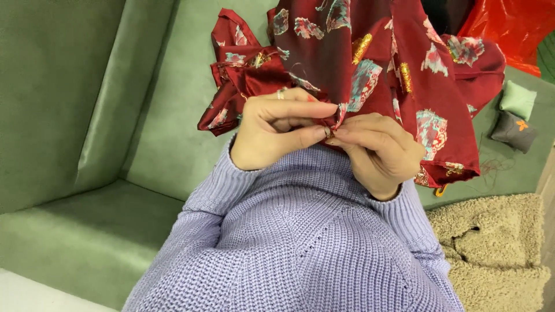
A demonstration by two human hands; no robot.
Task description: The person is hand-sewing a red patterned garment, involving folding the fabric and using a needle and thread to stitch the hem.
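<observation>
- A lilac knitted sweater (300, 242) was seen nearest the camera, its sleeves running up to both hands.
- The left hand (274, 130) was pinched on a fold of the dark red patterned cloth (370, 63), thumb and forefinger pressed together at the fold's edge; a ring was worn on one finger.
- The right hand (381, 153) was closed beside it, fingertips touching those of the left and nipping the same fold. Whether a needle was held there could not be told.
- The cloth was held up in front of the chest, its bulk draped beyond the hands over the green sofa (87, 115).
- The slippery-looking cloth could be judged likely to slide out of so small a pinch, and a fingertip might be pricked if a needle was hidden in the fold.
- A beige fleecy blanket (491, 248) lay at the right.
- Two small cushions (514, 115) and a red plastic bag (509, 29) were seen farthest off.
</observation>
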